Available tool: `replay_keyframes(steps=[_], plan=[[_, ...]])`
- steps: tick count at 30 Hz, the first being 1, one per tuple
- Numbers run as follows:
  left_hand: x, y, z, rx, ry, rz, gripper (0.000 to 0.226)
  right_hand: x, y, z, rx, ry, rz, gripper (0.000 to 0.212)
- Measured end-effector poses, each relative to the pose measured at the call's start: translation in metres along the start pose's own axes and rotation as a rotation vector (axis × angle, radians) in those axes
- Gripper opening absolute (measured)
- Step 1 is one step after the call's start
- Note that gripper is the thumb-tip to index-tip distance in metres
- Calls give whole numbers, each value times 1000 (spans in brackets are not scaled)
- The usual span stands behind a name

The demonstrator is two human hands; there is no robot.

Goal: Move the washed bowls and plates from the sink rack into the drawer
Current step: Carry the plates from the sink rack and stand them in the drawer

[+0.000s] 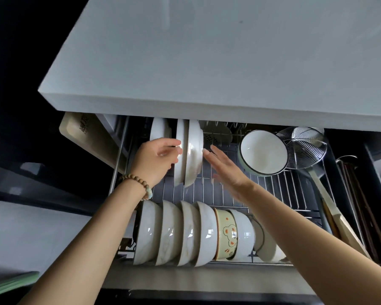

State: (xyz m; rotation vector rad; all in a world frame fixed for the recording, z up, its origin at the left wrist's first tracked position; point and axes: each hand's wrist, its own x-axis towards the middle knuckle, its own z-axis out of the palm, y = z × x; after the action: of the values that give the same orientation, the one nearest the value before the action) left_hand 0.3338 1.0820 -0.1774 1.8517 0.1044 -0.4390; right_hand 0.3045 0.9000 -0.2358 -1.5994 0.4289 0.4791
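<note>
The drawer's wire rack (273, 194) is pulled out under the countertop. Two white plates (191, 155) stand on edge in its back row, with another plate (158, 130) behind them to the left. My left hand (156, 159), with a bead bracelet on the wrist, curls its fingers on the left plate's rim. My right hand (227, 168) is flat with straight fingers, fingertips at the right plate's face. In the front row several white bowls (174, 232) lean on edge, beside a yellow bear bowl (227, 234).
The grey countertop (207, 62) overhangs the back of the drawer. A green-rimmed bowl (262, 150) and a wire skimmer (304, 146) lie at the back right. Wooden utensils (339, 216) and chopsticks fill the right side. A cutting board (86, 137) stands at the left.
</note>
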Motion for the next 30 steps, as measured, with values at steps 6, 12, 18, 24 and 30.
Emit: replay_keyframes(steps=[6,12,18,24,30], plan=[[-50,60,20,383,-168,140,40,-95,-20,-65,-153,95,-3,70],[-105,155,101,856,-310,495,70,-232,-45,-183,-398,312,-70,75],[-151,247,244,1099,-441,822,80,-389,-30,-333,-566,601,-37,85],[-211,326,417,1149,-536,1025,92,-530,5,-470,-571,831,24,77],[-254,368,566,1161,-713,1086,104,-630,44,-575,-493,1041,135,79]])
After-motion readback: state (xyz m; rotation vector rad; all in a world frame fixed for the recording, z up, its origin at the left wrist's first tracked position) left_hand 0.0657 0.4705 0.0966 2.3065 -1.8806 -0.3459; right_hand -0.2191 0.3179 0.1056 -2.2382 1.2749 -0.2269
